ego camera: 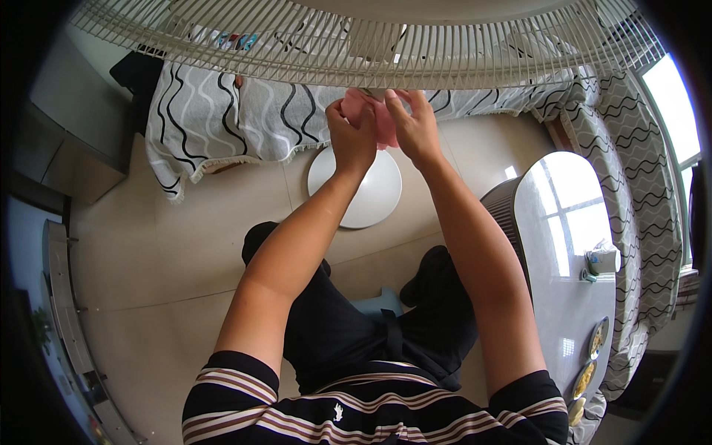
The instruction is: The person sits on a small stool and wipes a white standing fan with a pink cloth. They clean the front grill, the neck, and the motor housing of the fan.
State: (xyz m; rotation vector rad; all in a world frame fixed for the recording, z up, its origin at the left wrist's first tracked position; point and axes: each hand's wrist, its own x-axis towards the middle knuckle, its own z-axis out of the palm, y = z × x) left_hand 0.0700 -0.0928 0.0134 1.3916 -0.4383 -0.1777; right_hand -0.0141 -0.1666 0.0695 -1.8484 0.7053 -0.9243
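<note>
A standing fan's wire guard (250, 61) spans the top of the view, close to the camera. Below its lower edge, my left hand (353, 130) and my right hand (414, 125) both grip a pink cloth (384, 125). The cloth is bunched around the fan's stem, which it mostly hides. My left thumb presses on the cloth; the right thumb and fingers are near the small pale part at the top of it. Under my hands, the round white fan base (370, 192) rests on the tiled floor.
A sofa with a wavy-patterned grey cover (267, 117) stands behind the fan. At right is a glossy white table (562, 300) with a tissue pack, a small cylinder and several plates of food. Patterned curtains (651, 211) hang by the window. A blue stool (378, 303) is under me.
</note>
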